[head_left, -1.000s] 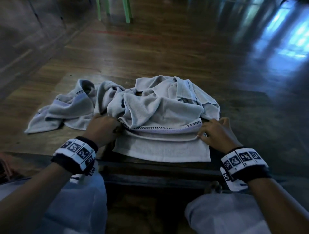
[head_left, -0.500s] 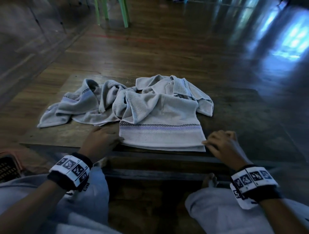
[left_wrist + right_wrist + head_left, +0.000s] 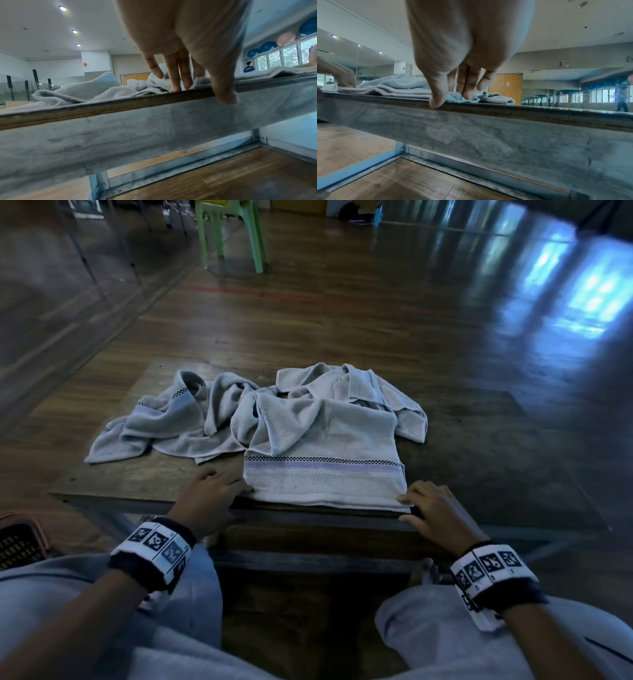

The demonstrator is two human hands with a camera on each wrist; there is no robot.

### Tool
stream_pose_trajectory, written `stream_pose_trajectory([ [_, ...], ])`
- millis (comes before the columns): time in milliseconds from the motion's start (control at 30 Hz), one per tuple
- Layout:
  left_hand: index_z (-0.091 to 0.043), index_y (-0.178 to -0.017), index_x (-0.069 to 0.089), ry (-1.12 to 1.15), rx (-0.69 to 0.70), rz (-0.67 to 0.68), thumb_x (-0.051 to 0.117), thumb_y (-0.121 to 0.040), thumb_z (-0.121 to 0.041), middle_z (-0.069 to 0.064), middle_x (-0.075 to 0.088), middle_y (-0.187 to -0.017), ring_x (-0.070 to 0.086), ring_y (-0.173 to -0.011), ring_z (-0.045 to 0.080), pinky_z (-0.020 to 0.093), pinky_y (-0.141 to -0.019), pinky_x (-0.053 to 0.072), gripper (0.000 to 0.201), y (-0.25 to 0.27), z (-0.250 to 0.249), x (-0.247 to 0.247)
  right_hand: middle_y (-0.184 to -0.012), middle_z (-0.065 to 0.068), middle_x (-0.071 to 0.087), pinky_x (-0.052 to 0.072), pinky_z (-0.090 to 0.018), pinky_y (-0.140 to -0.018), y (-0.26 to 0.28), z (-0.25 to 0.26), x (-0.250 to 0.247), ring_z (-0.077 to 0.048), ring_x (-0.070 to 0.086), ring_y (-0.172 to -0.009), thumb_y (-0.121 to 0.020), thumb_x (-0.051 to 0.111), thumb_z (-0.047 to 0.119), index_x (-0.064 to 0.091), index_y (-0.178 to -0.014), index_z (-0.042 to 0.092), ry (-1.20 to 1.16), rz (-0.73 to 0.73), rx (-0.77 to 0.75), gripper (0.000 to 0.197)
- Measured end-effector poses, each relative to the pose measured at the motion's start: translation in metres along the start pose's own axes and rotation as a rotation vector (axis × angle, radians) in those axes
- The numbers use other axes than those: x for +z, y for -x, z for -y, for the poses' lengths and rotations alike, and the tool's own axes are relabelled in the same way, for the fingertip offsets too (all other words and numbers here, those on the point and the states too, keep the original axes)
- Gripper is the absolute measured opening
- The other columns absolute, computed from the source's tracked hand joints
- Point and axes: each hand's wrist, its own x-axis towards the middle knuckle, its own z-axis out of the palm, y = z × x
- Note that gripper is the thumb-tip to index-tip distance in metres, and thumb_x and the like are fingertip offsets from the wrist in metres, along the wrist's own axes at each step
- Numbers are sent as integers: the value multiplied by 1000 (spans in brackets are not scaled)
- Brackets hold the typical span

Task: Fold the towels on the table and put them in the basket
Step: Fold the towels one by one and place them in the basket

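Several pale grey towels lie on a low wooden table (image 3: 137, 484). The nearest towel (image 3: 325, 474) is spread flat, its checkered and purple band toward me, its hem along the table's front edge. My left hand (image 3: 222, 484) rests beside its near left corner, fingers (image 3: 176, 83) straight on the table top, thumb down over the table's edge. My right hand (image 3: 411, 508) presses straight fingers (image 3: 467, 93) on the near right corner, thumb at the edge. Crumpled towels (image 3: 164, 422) lie to the left and behind. The basket (image 3: 17, 542) sits on the floor at far left.
A green plastic chair (image 3: 233, 234) stands on the wooden floor beyond the table. My knees in grey trousers (image 3: 445, 628) are close under the table's front edge. Bare table top (image 3: 496, 457) lies right of the towels.
The nearest towel's end, bunched and hanging over the front edge a second ago, now lies flat on the table. Both hands have slid out to its near corners.
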Motion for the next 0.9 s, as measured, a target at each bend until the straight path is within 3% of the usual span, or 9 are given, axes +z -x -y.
stream_pose_trajectory([
  [100,-23,-85,66,-15,48,-58,87,-55,-33,-3,67,-84,67,-72,19,31,-78,31,38,-3,3,5,-94,-2,62,37,-26,-78,0,2,3,-20,59,-88,-75,76,18,69,-101,11,-40,-17,-21,28],
  [200,-24,-74,66,30,86,-134,59,-70,-39,-7,65,-75,66,-66,16,30,-77,30,16,-2,3,2,-91,-2,61,45,-27,-74,0,-2,3,-19,59,-83,-77,73,13,70,-96,10,-126,-31,-7,19],
  [267,-27,-73,68,88,78,-146,48,-73,-41,-10,67,-75,66,-66,14,28,-76,29,25,0,3,-2,-89,-2,62,49,-30,-71,1,-5,-1,-18,61,-81,-79,71,12,70,-92,12,-152,-74,3,13],
  [400,-21,-84,69,187,70,-256,49,-83,-39,-5,69,-87,64,-76,16,29,-76,36,27,-7,6,-6,-90,2,67,43,-24,-69,6,-4,-7,-14,63,-80,-80,71,14,68,-93,17,-83,-211,34,13],
  [567,-14,-104,67,283,86,-378,47,-91,-39,0,70,-91,64,-77,19,26,-72,45,35,-21,-2,-14,-88,-4,68,43,-21,-70,0,-9,-9,-11,60,-78,-79,70,3,68,-96,10,-152,-296,43,19],
  [633,-14,-101,68,254,116,-425,39,-97,-41,0,72,-90,65,-75,18,23,-73,42,40,-23,-1,-20,-89,-4,68,44,-23,-71,-3,-11,-12,-9,59,-79,-78,70,2,68,-98,9,-146,-307,16,21],
  [733,-12,-92,69,146,119,-435,29,-100,-41,2,73,-86,67,-68,18,23,-73,38,50,-19,2,-25,-89,-4,68,44,-26,-71,-4,-9,-15,-15,64,-78,-77,72,3,68,-97,10,-92,-320,-15,22],
  [900,-15,-89,70,18,65,-347,20,-102,-41,1,73,-84,69,-69,19,29,-74,34,58,-12,3,-32,-87,-5,69,50,-35,-69,-7,5,-34,-21,66,-77,-73,74,0,67,-92,10,-23,-381,-22,23],
])
